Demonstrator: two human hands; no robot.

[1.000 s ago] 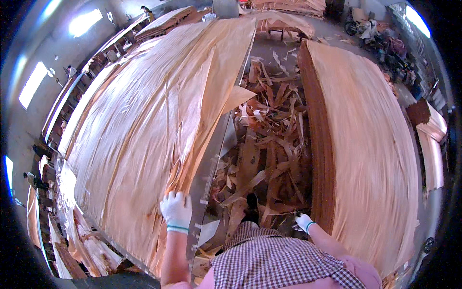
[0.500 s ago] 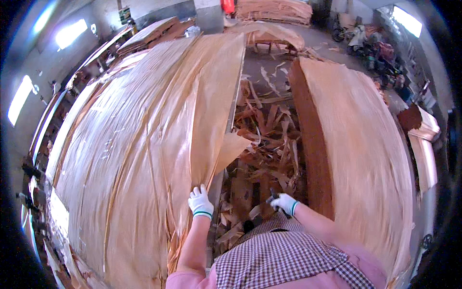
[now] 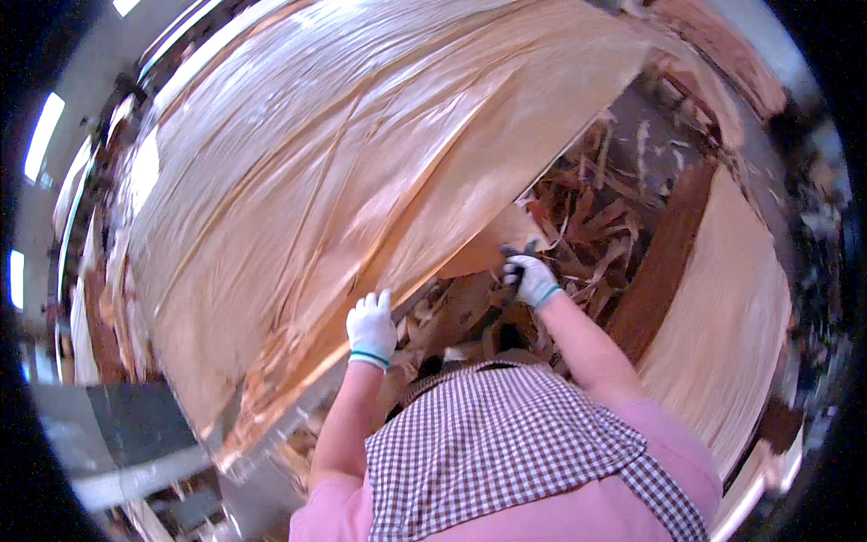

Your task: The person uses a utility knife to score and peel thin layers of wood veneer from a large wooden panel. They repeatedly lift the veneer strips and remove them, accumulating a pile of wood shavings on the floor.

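A wide, thin sheet of pale wood veneer (image 3: 433, 154), rippled and creased, covers the pile on the left. My left hand (image 3: 371, 330), in a white glove with a green cuff, is closed at the sheet's near edge; the thumb is hidden. To its right, my white-gloved right hand (image 3: 533, 278) grips a small dark hand tool (image 3: 513, 271), its exact kind unclear. The tool is up against a loose veneer flap (image 3: 483, 246) that sticks out from the sheet's edge over the gap.
Torn veneer strips (image 3: 591, 212) litter the gap between the piles. On the right stands another veneer stack (image 3: 722, 298) with a dark reddish-brown side. More veneer (image 3: 722, 54) lies at the far right. A checked apron (image 3: 497, 434) covers my front.
My view has swung round, so the piles now slant. My right hand has risen from near my waist to the loose flap, tool in hand. The left hand stays by the sheet's edge.
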